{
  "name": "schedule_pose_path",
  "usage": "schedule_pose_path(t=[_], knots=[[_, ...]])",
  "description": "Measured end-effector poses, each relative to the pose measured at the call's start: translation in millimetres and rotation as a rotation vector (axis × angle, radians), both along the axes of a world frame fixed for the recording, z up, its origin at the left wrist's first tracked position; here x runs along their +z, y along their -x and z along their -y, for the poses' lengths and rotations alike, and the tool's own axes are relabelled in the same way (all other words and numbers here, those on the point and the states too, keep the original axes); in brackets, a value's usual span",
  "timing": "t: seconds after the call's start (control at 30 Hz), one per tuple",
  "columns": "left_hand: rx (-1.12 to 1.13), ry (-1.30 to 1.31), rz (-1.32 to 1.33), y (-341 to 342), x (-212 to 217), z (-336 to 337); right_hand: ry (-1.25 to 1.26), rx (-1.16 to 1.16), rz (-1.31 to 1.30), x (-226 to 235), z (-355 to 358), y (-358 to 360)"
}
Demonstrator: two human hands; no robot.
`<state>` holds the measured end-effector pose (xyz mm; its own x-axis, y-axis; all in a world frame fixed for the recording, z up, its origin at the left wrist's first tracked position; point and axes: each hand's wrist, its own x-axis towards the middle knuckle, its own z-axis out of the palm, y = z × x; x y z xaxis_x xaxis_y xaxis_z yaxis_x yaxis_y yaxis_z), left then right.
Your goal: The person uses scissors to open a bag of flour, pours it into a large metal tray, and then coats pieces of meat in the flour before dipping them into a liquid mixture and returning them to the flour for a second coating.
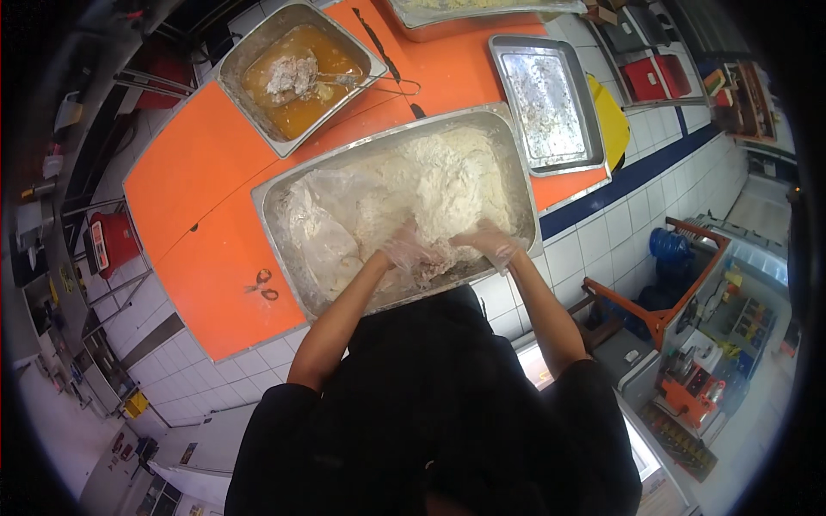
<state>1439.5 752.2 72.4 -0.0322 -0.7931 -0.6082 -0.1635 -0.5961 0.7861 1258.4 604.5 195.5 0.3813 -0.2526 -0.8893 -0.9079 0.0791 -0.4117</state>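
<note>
Flour [460, 185] | clear plastic [323, 211] left | metal tray [551, 107] right | liquid-filled pan [339, 44] beyond

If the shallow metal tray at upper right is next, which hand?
Right, I'd say. Both are in the floury pan, but the right hand is nearer the shallow tray; the left hand sits farther left.

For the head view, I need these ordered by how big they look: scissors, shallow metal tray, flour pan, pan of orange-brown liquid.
1. Flour pan, clearly largest
2. Pan of orange-brown liquid and shallow metal tray: too close to rank, with fisheye bending
3. Scissors, clearly smallest
</note>
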Motion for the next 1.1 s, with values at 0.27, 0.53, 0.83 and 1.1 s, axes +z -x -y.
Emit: schedule_pose_path(t=[0.27,0.53,0.83,1.1], knots=[[0.231,0.233,-0.218,-34.9,31.6,1.2,0.038,-0.479,0.223,-38.2,-2.3,28.1],[-0.294,0.193,0.832,-33.9,-14.1,-67.7,0.736,-0.055,0.203,-69.2,-3.2,70.8],[-0.135,-0.219,0.420,-45.5,58.8,-57.9,0.749,0.017,0.002,-43.1,-2.4,20.4],[0.773,-0.215,-0.467,-48.5,85.3,-63.0,0.730,0.215,0.427,16.2,-23.8,42.0]])
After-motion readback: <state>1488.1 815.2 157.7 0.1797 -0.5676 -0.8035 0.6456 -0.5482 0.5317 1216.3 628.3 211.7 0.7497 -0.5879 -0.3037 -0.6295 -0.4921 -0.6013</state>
